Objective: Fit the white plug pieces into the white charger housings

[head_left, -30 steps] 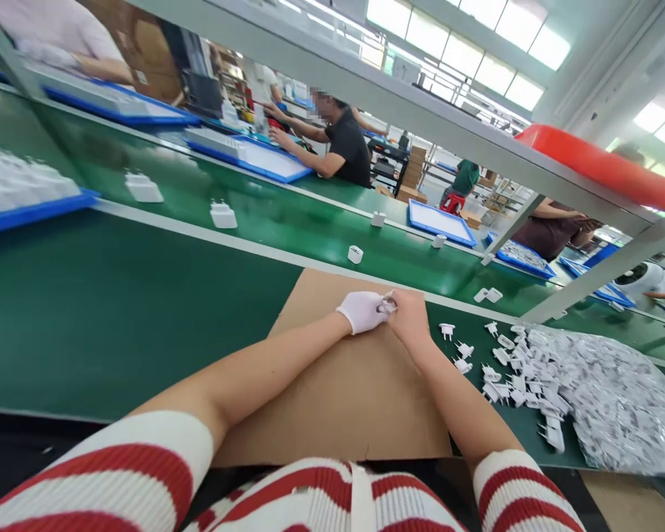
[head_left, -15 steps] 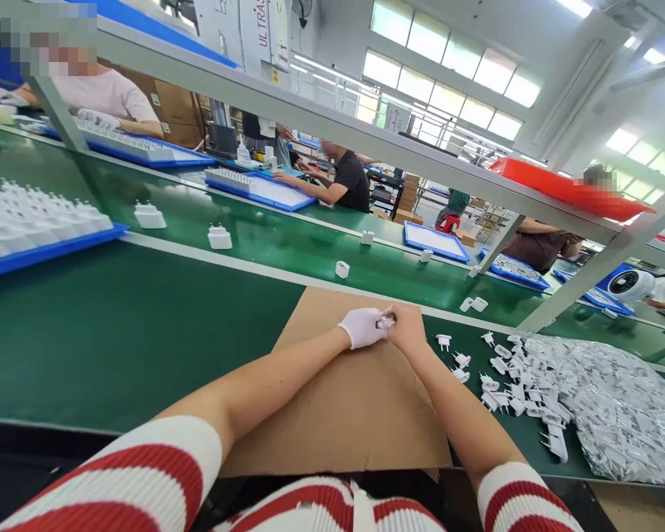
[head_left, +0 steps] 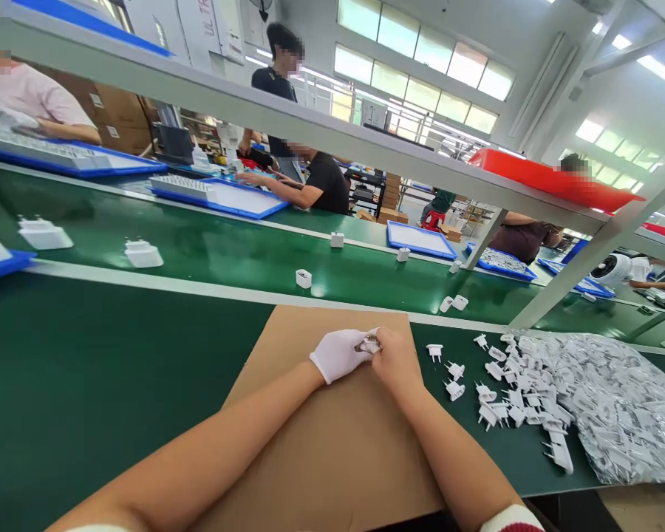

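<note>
My left hand (head_left: pixel 339 355), in a white glove, has its fingers closed around a small white plug piece (head_left: pixel 370 344) with a metallic part. My bare right hand (head_left: pixel 396 358) pinches the same piece from the other side, so the fingers of both hands meet over it. Much of the piece is hidden by the fingers. Both hands are above a sheet of brown cardboard (head_left: pixel 332 443) on the green bench. Right of my right hand lie several loose white two-pin plug pieces (head_left: pixel 454 389).
A clear plastic bag (head_left: pixel 632 406) full of white plug pieces lies at the right. Beyond the cardboard, white chargers (head_left: pixel 304 278) stand on the green conveyor (head_left: pixel 227 255). A metal shelf frame (head_left: pixel 565 270) crosses above. Co-workers (head_left: pixel 324 181) sit opposite near blue trays (head_left: pixel 421 240).
The head view has shifted, and my hands appear lower and further left. Both keep hold of the plug piece. A standing person has come into view at the back.
</note>
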### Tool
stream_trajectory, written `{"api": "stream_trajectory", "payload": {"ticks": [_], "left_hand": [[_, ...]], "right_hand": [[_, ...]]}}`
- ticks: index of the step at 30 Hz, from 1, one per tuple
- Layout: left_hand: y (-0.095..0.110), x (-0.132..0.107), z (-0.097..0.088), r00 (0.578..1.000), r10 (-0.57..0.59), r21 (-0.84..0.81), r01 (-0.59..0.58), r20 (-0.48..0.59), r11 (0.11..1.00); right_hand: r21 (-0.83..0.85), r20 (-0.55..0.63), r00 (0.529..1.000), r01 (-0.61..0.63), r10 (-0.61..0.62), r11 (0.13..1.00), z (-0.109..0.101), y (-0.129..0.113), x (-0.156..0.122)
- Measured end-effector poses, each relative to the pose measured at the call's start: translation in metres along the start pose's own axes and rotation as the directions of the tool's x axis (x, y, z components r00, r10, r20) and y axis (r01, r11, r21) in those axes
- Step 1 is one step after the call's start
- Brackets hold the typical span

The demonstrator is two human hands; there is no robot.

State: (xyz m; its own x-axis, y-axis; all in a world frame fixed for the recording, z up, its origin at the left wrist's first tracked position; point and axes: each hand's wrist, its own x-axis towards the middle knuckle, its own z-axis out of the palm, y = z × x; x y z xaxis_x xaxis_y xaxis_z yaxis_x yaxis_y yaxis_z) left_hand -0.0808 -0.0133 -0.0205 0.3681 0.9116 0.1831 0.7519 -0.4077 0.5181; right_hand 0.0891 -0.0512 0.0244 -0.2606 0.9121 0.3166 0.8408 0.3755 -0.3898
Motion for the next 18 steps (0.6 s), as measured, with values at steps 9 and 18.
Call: {"api": "stream_trajectory", "payload": {"ticks": [9,18], "left_hand": [[0.002,-0.004,0.003,1.0,0.004,0.053,-0.005,0.012,0.999],[0.004,0.001,-0.002,0.986,-0.126,-0.268,0.152,0.11,0.951]], "right_hand": [[0.014,0.087,0.991,-0.104,0.103,0.994,-0.013,-0.011,0.003],[0.133,0.002,1.0,-0.001,0.001,0.991,0.007,0.015,-0.004]]}}
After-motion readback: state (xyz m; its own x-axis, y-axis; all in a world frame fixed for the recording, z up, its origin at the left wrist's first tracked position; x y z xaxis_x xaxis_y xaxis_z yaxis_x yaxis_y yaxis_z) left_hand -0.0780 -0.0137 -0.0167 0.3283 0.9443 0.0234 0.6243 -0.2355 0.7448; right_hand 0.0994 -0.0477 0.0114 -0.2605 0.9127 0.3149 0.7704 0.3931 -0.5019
